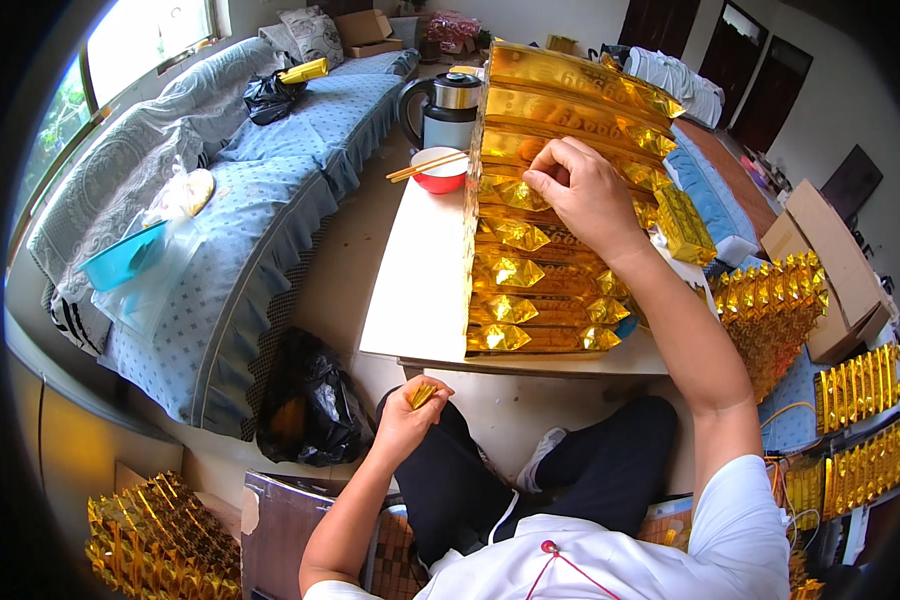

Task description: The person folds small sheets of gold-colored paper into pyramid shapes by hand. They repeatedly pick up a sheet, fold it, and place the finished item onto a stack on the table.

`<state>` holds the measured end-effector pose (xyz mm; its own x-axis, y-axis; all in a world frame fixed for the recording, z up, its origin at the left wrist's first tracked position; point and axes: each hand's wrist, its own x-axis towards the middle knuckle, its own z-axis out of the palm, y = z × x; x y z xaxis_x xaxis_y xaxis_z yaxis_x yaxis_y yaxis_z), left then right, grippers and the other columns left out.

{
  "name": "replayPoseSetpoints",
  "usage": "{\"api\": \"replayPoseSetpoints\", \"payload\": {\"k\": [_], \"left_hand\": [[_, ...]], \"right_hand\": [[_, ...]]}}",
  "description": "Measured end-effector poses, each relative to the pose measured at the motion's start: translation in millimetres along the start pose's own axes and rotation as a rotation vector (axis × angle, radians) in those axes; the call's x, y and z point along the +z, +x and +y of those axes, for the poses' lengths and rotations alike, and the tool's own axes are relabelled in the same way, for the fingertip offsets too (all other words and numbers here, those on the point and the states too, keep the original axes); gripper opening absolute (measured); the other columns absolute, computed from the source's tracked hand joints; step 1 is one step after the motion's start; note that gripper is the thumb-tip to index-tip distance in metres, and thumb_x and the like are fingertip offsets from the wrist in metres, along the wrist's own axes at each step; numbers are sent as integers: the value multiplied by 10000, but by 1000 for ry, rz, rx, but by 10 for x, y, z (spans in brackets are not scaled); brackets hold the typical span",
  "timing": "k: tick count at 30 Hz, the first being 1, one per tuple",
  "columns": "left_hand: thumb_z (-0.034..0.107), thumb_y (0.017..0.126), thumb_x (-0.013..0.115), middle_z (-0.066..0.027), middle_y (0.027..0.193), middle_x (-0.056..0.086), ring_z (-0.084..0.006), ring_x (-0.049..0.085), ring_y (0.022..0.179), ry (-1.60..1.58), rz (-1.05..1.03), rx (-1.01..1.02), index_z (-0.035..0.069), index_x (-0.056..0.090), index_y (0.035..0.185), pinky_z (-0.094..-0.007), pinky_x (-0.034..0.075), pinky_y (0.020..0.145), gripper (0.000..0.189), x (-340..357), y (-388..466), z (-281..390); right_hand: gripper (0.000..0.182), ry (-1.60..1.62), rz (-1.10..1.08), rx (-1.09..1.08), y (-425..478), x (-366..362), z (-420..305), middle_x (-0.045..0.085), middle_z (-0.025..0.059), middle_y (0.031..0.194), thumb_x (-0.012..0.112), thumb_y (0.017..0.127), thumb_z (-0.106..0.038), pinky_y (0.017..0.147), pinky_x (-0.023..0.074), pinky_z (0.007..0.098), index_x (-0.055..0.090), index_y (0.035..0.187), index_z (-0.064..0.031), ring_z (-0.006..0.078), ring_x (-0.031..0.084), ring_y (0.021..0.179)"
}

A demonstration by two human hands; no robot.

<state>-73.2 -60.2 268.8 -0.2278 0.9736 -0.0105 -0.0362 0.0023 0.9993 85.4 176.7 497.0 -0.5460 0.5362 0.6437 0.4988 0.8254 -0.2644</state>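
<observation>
A large stack of shiny gold foil paper strips (540,135) covers much of the white table (412,300). Faceted gold foil pieces (511,272) sit along the strips in two columns. My right hand (589,199) is over the stack's middle, thumb and forefinger together beside one foil piece in the left column. Whether anything is pinched between those fingertips is hidden. Low over my lap, my left hand (412,416) holds small folded gold foil pieces (421,395), apart from the table edge.
A red and white bowl (440,180) with chopsticks (427,166) and a vacuum jug (450,112) stand behind the table's left side. Left are a black plastic bag (315,405) and a covered sofa (262,202). More gold foil stacks (769,322) and a cardboard box (832,277) lie right.
</observation>
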Motion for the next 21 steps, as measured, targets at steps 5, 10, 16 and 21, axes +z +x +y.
{"api": "replayPoseSetpoints", "payload": {"k": [5,10,16,21], "left_hand": [[93,958,594,31,692,525,-52,472,619,-82,-13,-75,29,647,936,-207,408,582,86,-24,11,-97],[98,959,597,32,687,525,-52,472,619,-113,-5,-111,27,648,932,-208,405,580,92,-30,14,-134],[133,962,609,31,683,523,-49,471,599,-109,0,-100,34,641,944,-197,360,538,105,-25,19,-196],[95,954,601,30,683,523,-54,471,613,-137,12,-141,24,647,922,-209,400,574,90,-34,16,-194]], "right_hand": [[204,-43,28,3,-8,2,-48,630,93,866,686,851,-237,762,492,431,599,828,-54,307,628,864],[217,-136,14,56,-13,-15,-163,631,86,866,687,853,-250,742,500,444,593,825,-57,310,640,870],[250,-303,34,31,-17,-8,-198,627,74,900,707,843,-299,726,511,454,595,852,-76,303,652,873],[244,-395,67,36,-2,-26,-229,618,62,911,720,833,-310,679,527,431,600,889,-105,307,658,855]]}}
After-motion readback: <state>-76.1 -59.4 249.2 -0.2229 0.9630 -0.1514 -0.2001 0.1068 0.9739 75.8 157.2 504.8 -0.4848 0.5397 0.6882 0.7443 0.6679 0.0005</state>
